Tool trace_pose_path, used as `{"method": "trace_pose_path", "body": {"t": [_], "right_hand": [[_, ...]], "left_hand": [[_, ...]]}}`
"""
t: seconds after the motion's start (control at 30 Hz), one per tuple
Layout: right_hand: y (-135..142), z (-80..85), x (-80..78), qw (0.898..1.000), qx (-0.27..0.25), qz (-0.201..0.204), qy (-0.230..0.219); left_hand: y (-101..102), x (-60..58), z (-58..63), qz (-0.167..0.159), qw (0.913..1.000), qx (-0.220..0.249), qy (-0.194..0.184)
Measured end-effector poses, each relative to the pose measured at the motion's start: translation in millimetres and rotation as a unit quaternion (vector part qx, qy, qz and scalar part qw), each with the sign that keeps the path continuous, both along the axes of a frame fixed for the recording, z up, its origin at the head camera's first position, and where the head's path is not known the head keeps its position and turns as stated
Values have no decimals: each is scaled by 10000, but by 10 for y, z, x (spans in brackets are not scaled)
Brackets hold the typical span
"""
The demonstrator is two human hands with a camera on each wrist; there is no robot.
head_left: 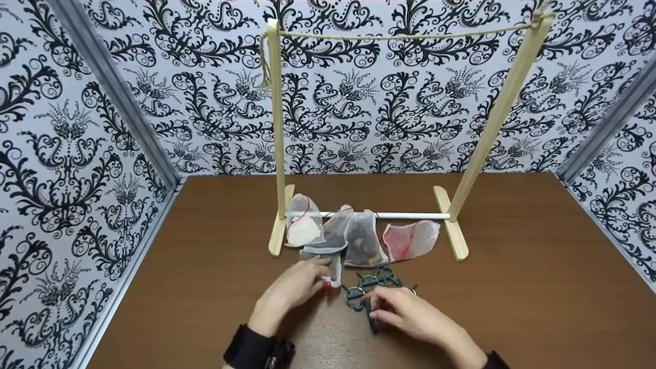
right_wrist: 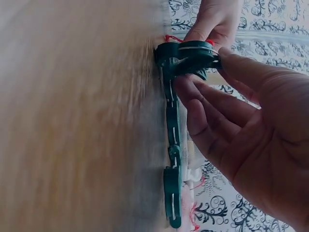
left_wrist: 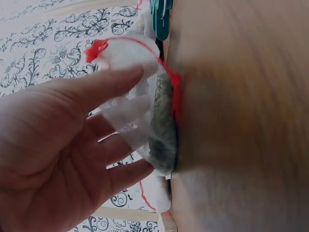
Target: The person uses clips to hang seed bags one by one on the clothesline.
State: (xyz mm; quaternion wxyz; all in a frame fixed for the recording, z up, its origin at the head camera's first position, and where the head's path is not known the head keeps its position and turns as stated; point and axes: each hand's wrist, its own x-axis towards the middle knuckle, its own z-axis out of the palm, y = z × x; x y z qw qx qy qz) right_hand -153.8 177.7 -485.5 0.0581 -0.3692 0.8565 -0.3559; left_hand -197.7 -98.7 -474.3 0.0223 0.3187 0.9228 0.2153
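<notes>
My left hand (head_left: pixel 300 281) rests over a mesh bag (left_wrist: pixel 161 125) with greenish contents and a red drawstring. In the left wrist view its thumb and fingers stand apart, with thin mesh in front of the fingers. My right hand (head_left: pixel 405 310) pinches a dark green plant clip (right_wrist: pixel 195 55) between thumb and forefinger, tilted up from the table. Several more green plant clips (head_left: pixel 371 281) with metal rings lie beyond that hand. Behind them lie a mesh bag (head_left: pixel 364 243) with brownish pieces, a bag (head_left: pixel 303 230) with white contents, a greyish bag (head_left: pixel 330 238) and a pinkish-red one (head_left: pixel 402 242).
A wooden stand (head_left: pixel 278 123) rises behind the bags, with a rope (head_left: pixel 400 37) strung between its two posts and a white rod (head_left: pixel 410 216) low across. Patterned walls (head_left: pixel 359 102) border the brown table (head_left: pixel 538 266) at the back and sides.
</notes>
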Motion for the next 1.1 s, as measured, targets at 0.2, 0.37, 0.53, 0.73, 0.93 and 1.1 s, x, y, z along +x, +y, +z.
{"method": "trace_pose_path", "body": {"t": [0.2,0.37,0.53,0.73,0.93,1.1], "right_hand": [[84,42,-55,9978,-598,-294,-44],[178,102,-105,9933,-950,-650,132],[268,129,-133,9901,-1109,-859,-13],[338,127,-146,9860,-1304,-998,-283],[376,179,-158,9839,-1442,-1058,-63],[411,275,-193,9796,-1497,-1323,213]], "left_hand": [[9,-39,-55,877,9905,241,1034],[17,-63,-60,2035,9572,493,1996],[18,-74,-61,2221,9470,1220,1972],[3,-89,-26,1954,9505,1717,1698],[-33,-79,92,2049,9438,2191,1388],[-58,-61,194,2164,9341,2589,1162]]}}
